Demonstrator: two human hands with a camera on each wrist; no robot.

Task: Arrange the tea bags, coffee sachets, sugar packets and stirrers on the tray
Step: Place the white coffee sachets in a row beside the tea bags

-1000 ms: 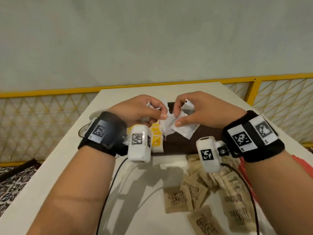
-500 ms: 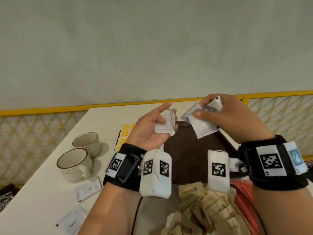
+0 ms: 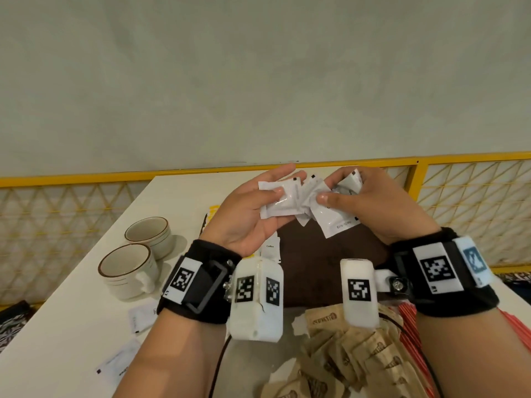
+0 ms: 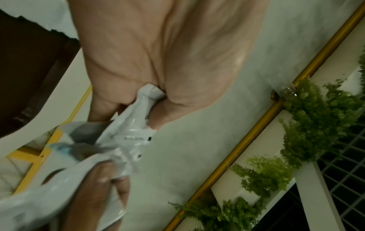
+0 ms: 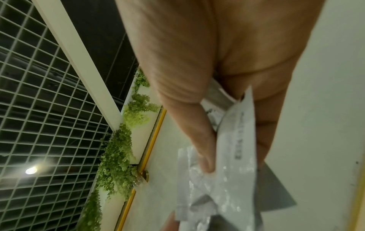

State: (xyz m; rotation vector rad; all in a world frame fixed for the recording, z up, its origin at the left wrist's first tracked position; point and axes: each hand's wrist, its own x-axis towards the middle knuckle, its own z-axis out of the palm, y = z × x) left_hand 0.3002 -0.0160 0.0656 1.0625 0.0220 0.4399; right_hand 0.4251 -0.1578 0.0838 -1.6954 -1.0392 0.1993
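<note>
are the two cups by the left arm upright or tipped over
Upright: both cream ceramic cups with brown rims stand on the white table, mouths up, insides looking empty.

2 cups (image 3: 135, 264), 2 hands (image 3: 253, 214), 1 brown tray (image 3: 316, 271)

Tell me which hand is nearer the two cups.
Left. The left hand is raised just right of the two cups, holding white sachets. The right hand is farther right, beyond the left one, over the brown tray.
</note>
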